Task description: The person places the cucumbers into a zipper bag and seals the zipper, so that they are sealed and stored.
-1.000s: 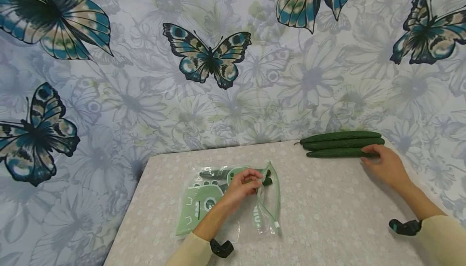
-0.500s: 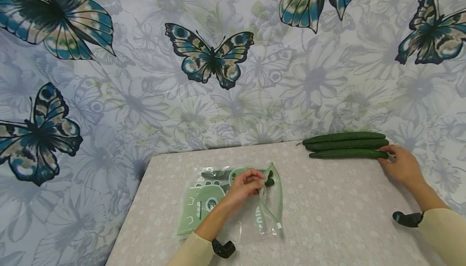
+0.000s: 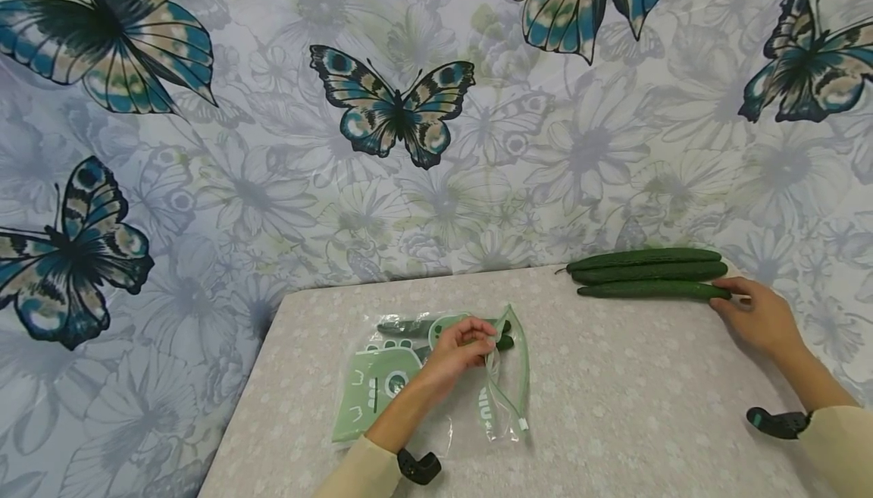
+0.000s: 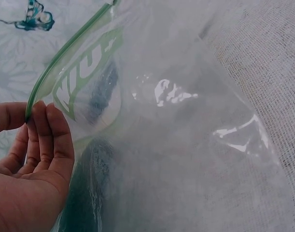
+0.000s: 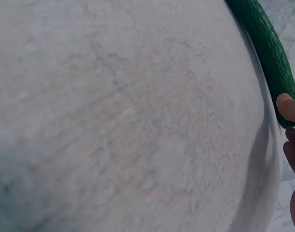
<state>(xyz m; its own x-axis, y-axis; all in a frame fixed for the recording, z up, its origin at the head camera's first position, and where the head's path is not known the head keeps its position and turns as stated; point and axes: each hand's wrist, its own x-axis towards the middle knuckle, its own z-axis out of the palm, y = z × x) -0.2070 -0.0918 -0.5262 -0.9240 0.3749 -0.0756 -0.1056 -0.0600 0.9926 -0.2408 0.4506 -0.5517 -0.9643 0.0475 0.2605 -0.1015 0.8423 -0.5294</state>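
A clear zip bag (image 3: pixel 382 399) with green print lies on the table, its slider edge facing right. My left hand (image 3: pixel 458 348) pinches the green zip edge (image 4: pixel 50 67) near the bag's mouth. Dark green cucumbers (image 4: pixel 82 193) show through the plastic, partly covered by the hand and the print. At the back right, my right hand (image 3: pixel 762 316) pinches the right end of the front cucumber (image 3: pixel 648 289) between thumb and fingers. In the right wrist view, the thumb (image 5: pixel 288 106) presses on that cucumber's tip. Two more cucumbers (image 3: pixel 644 258) lie side by side just behind it.
The pale patterned table (image 3: pixel 600 407) ends at the back against a butterfly-print cloth (image 3: pixel 423 210). A small white slider (image 3: pixel 524 424) sits at the near end of the bag's zip. Black wrist devices (image 3: pixel 419 466) are on both forearms.
My right hand has shifted right to the front cucumber's end. That cucumber now sticks out slightly farther right than the two behind. The left hand keeps its pinch on the bag.
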